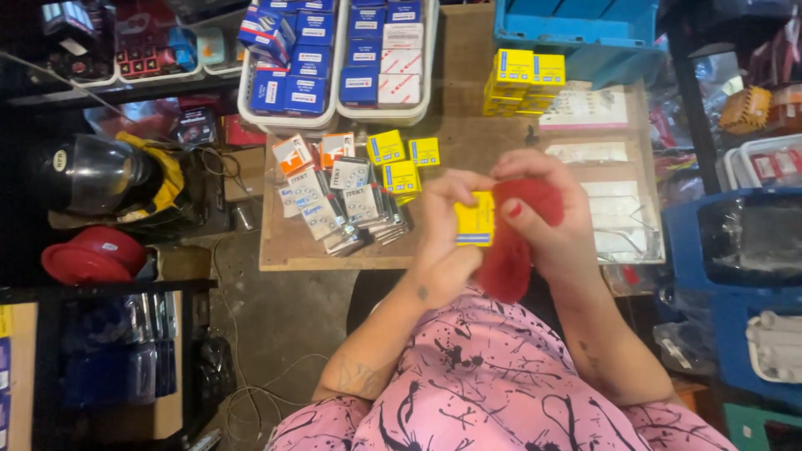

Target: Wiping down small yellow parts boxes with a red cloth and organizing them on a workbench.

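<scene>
My left hand (443, 230) holds a small yellow box (474, 219) with a blue stripe, above the front edge of a low wooden table (288, 246). My right hand (551, 225) grips a red cloth (516, 242) pressed against the box's right side; the cloth hangs down over my lap. Both hands sit close together in the middle of the view. Three more small yellow boxes (401, 163) lie on the table just left of my hands.
Several flat grey-and-orange packets (338, 196) lie fanned on the table. White trays of blue and red boxes (334, 63) stand at the back. A yellow box stack (522, 79), a blue crate (585, 33), clear sleeves (614, 209), a helmet (104, 171) and a red cap (92, 255) surround it.
</scene>
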